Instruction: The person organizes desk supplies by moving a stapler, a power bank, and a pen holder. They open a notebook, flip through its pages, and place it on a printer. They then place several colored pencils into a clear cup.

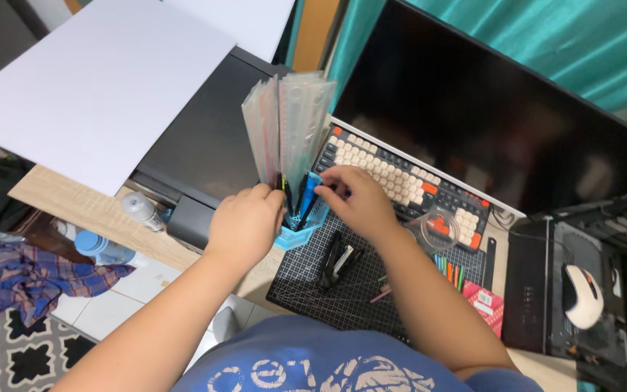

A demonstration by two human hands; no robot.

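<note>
Peering down from the head camera, I find the blue pen holder (300, 231) mostly hidden behind my left hand (244, 221), which is cupped around its side at about nine o'clock, so its base is hard to make out. My right hand (357, 196) pinches a pen (312, 190) at the holder's three o'clock edge. The clear rulers (288, 123) stand upright in the holder, long axis pointing toward twelve o'clock, near the keyboard (408, 178).

Two hands (244, 221), one blue pen holder (300, 231), one keyboard (408, 178), one black stapler (337, 260), one mouse (583, 295), two clear rulers (284, 123).
</note>
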